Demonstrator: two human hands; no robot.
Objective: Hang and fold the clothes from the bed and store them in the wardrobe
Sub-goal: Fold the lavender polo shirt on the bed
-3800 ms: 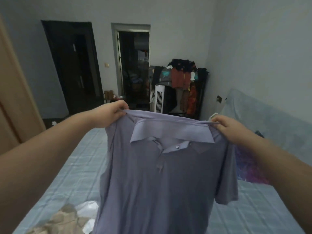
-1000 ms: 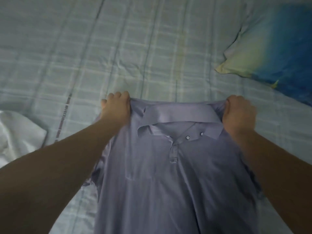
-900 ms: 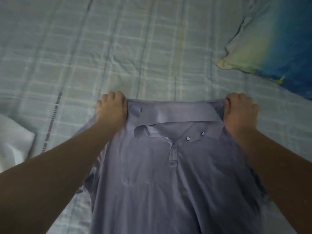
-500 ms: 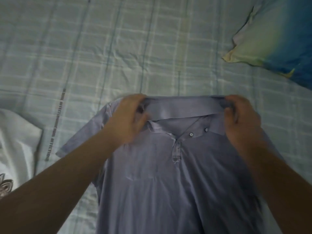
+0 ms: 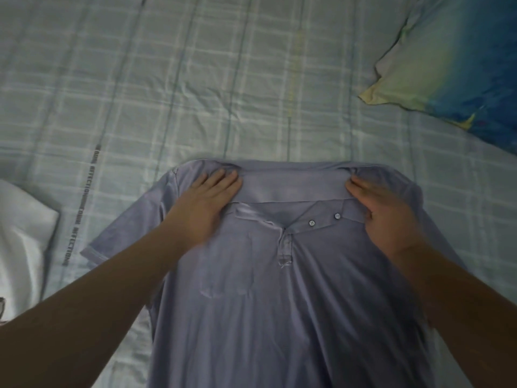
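A lilac polo shirt (image 5: 293,317) lies front up on the bed (image 5: 195,79), collar toward the far side, with two buttons showing at the open placket. My left hand (image 5: 207,203) rests flat on the shirt's left shoulder beside the collar, fingers straight. On the right shoulder my right hand (image 5: 383,214) presses down with straight fingers, their tips at the collar's end. Neither hand grips any cloth. The left sleeve lies spread on the sheet; my right forearm hides the right sleeve.
The bed wears a pale green checked sheet. A blue and yellow pillow (image 5: 453,57) lies at the far right. A white garment (image 5: 22,247) with a dark print sits at the left edge, close to the shirt's left sleeve.
The shirt went from held up in the air to lying flat on the bed. Both hands let go of the shoulders they were gripping and now lie flat beside the collar.
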